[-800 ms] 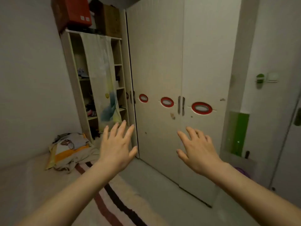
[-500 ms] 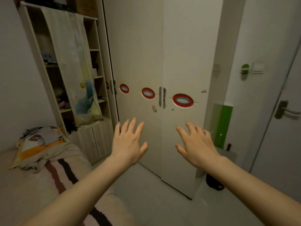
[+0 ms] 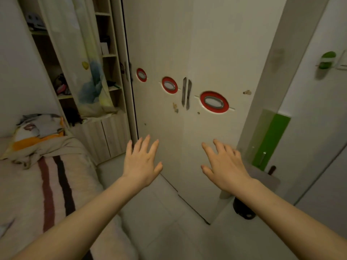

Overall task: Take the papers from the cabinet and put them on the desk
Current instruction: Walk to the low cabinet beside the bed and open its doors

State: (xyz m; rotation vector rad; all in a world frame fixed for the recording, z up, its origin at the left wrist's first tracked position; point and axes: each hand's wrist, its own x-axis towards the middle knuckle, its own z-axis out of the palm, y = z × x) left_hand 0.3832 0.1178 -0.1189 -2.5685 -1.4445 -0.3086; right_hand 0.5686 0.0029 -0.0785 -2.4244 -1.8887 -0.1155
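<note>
A tall white cabinet [image 3: 161,44] fills the middle of the view, its doors closed, with red oval rings and a pair of dark vertical handles [image 3: 186,93] where two doors meet. My left hand [image 3: 141,161] is stretched out in front of the lower doors, fingers spread, holding nothing. My right hand [image 3: 223,164] is held out beside it to the right, also spread and empty. Neither hand touches the doors. No papers and no desk are in view.
An open shelf unit [image 3: 110,59] with a hanging cloth [image 3: 82,59] stands left of the cabinet. A bed [image 3: 37,184] with a striped cover and crumpled bedding [image 3: 33,136] lies at the left. A green panel [image 3: 270,139] and a dark object [image 3: 243,209] on the floor are at the right.
The view has moved closer to the cabinet and turned right; the doors look larger. Both hands stay spread and empty, now lower against the doors.
</note>
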